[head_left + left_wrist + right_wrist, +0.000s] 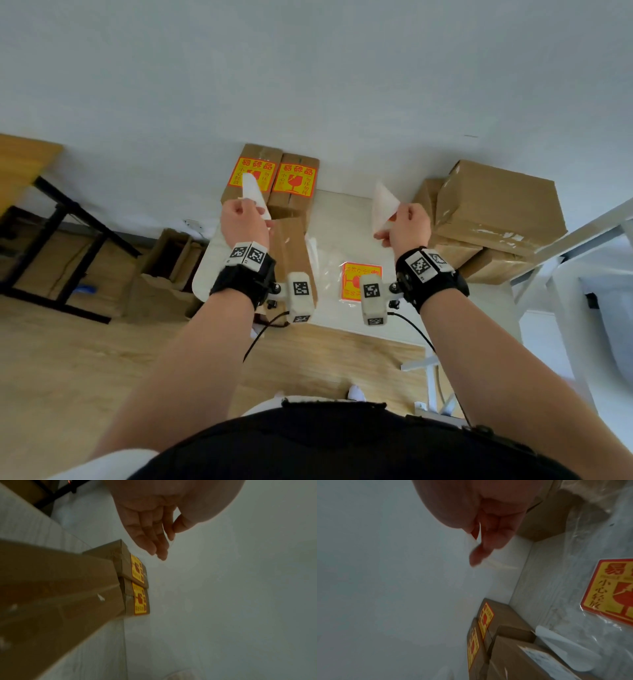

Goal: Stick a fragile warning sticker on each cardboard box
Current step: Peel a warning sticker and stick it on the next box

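At far left of the head view, an open cardboard carton (164, 260) sits on the floor, apart from the work. On the white table (342, 219), two upright boxes stand side by side against the wall — the left labelled box (251, 171) and the right labelled box (296, 181) — each already bearing an orange-and-yellow fragile sticker on its upper face.

The left hand (244, 222) pinches a white sheet (255, 198) between thumb and fingers, raised clear of the table; the blank side faces the camera, so whether it is sticker or backing cannot be told. Below it lies an unlabelled long box (291, 250), judged the next target.

The sticker stack (359, 281), in clear wrap, lies flat at table centre within reach of either hand.

The right hand (407, 224) likewise pinches a second white sheet (385, 205), held aloft — apparently sticker and backing just parted.

At right, a pile of unlabelled boxes (496, 205) awaits stickers.
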`<action>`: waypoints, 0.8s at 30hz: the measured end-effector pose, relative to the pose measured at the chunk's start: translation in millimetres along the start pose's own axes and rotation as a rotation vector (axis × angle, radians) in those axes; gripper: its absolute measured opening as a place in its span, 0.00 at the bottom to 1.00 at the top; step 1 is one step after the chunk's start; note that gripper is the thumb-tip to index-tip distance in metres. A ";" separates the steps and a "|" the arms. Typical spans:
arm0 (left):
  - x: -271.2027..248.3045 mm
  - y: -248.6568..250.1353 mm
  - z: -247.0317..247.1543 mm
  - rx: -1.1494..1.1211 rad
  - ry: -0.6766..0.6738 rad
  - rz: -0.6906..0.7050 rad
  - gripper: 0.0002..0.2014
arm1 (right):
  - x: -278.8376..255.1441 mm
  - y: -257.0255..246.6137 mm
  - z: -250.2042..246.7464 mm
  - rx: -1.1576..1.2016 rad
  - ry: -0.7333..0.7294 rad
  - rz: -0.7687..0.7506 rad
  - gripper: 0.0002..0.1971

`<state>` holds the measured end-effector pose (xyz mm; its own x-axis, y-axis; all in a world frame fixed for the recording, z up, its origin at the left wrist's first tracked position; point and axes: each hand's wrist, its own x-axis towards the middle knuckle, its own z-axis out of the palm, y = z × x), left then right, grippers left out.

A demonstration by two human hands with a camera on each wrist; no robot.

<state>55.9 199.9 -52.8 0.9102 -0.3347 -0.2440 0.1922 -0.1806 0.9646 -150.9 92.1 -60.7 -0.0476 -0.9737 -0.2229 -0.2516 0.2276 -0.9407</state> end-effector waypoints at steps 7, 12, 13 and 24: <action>47.3 -31.1 -45.3 0.232 0.038 -0.080 0.09 | -23.7 7.9 49.3 0.095 -0.240 -0.037 0.09; 57.1 -71.9 -48.3 0.410 -0.254 -0.242 0.09 | -27.9 25.7 71.3 0.061 -0.276 -0.040 0.11; 58.0 -78.0 -48.2 0.413 -0.286 -0.260 0.10 | -28.6 29.2 73.3 0.046 -0.279 -0.050 0.10; 64.4 -87.0 -49.9 0.613 -0.328 -0.142 0.10 | -46.1 42.2 81.9 -0.132 -0.335 -0.159 0.03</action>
<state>116.0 240.2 -147.5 0.7154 -0.5134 -0.4740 -0.0278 -0.6987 0.7149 -80.1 147.4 -111.1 0.3149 -0.9339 -0.1693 -0.3540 0.0499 -0.9339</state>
